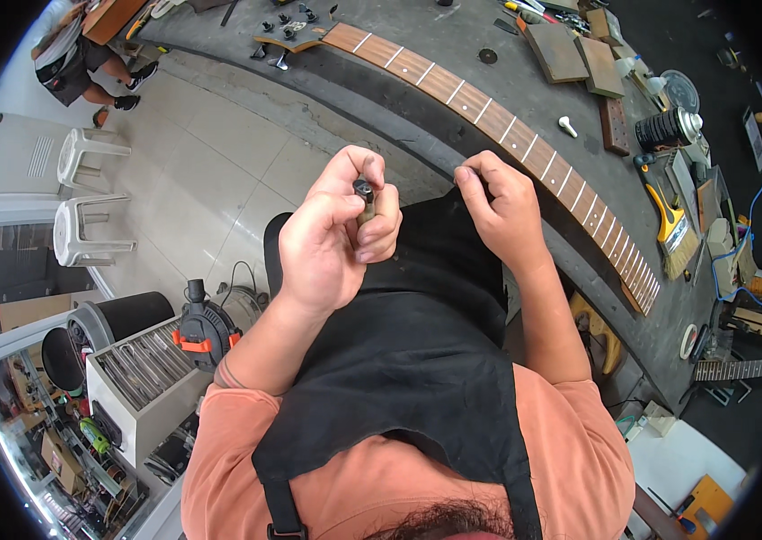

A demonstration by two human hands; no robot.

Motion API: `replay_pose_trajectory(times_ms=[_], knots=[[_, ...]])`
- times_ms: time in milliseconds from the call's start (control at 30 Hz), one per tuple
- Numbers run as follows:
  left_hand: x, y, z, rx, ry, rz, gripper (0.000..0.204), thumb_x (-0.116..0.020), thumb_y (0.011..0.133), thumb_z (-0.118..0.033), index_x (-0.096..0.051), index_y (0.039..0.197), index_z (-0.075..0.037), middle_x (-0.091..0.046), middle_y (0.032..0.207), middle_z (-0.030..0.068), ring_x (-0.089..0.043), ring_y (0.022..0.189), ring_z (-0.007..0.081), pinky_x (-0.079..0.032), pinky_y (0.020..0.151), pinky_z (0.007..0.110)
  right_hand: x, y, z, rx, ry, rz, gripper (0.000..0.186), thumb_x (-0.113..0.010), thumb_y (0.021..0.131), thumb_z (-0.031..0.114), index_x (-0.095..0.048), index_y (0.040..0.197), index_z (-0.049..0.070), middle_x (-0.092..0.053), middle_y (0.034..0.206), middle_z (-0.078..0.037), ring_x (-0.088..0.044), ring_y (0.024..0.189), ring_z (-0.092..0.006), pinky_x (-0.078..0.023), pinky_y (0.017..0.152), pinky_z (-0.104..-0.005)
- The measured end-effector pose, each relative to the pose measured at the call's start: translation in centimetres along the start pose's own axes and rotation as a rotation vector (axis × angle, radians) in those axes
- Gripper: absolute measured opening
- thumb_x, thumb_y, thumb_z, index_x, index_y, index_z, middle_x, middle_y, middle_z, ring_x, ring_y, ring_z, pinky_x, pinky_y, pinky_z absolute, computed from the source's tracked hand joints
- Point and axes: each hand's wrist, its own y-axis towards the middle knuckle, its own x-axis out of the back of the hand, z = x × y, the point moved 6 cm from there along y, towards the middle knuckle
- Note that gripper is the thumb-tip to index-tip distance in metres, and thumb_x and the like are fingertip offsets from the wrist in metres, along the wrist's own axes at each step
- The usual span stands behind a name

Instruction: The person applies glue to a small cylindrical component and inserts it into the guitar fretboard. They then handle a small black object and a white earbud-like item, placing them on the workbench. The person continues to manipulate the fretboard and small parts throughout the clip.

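My left hand (331, 234) is closed around a small cylindrical tool (364, 193) with a dark metal tip, held upright in front of my black apron (417, 342). My right hand (500, 205) is beside it with fingers curled and pinched together near the bench edge; what it pinches is too small to tell. A guitar neck (489, 112) with a brown fretboard and metal frets lies along the grey workbench (453, 54) just beyond both hands. Its headstock (286, 38) with tuners is at the far left end.
On the bench lie wooden blocks (556, 49), a spray can (664, 128), a yellow-handled brush (673, 229) and a white knob (567, 126). Two white plastic stools (84, 193) stand on the tiled floor at left. A person (75, 54) sits at far upper left. A metal machine (143, 369) is lower left.
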Motion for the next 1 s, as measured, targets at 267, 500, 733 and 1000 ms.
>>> replay_pose_trajectory(times_ms=[267,500,733,1000], knots=[[0.1,0.0,-0.5,-0.157,0.281,-0.003,0.038,-0.050,0.086,-0.026,-0.045,0.120,-0.008,-0.042,0.072,0.0033,-0.033,0.061,0.0106,-0.030,0.056,0.027,-0.1,0.0,0.0,0.008,-0.003,-0.006,0.014,-0.071,0.101,0.014,-0.068,0.095,0.002,-0.067,0.076,-0.014,-0.062,0.065,-0.0282,-0.050,0.064,-0.0362],[-0.5,-0.2,-0.6,-0.195,0.375,-0.030,0.048,-0.050,0.084,-0.024,-0.042,0.129,-0.008,-0.046,0.077,0.0054,-0.037,0.066,0.0112,-0.033,0.060,0.027,0.0,-0.2,0.1,-0.008,0.063,0.003,0.012,-0.072,0.100,0.013,-0.068,0.098,0.001,-0.068,0.080,-0.012,-0.063,0.067,-0.0208,-0.052,0.066,-0.0332],[-0.9,-0.7,-0.3,-0.190,0.486,-0.065,0.061,-0.048,0.083,-0.020,-0.038,0.141,-0.005,-0.051,0.079,0.0058,-0.043,0.069,0.0123,-0.038,0.064,0.028,-0.5,-0.4,5.6,-0.044,0.272,0.139,0.025,-0.082,0.092,0.012,-0.067,0.111,0.003,-0.069,0.093,-0.005,-0.064,0.075,-0.0117,-0.052,0.068,-0.0282],[-0.9,-1.7,-1.0,-0.244,0.624,-0.060,0.069,-0.046,0.083,-0.009,-0.035,0.151,-0.002,-0.060,0.088,0.0065,-0.050,0.075,0.0099,-0.042,0.068,0.027,-1.0,-0.1,7.9,0.161,0.280,0.102,0.020,-0.075,0.095,0.001,-0.073,0.115,0.001,-0.073,0.096,-0.013,-0.071,0.079,-0.0233,-0.056,0.072,-0.0342]])
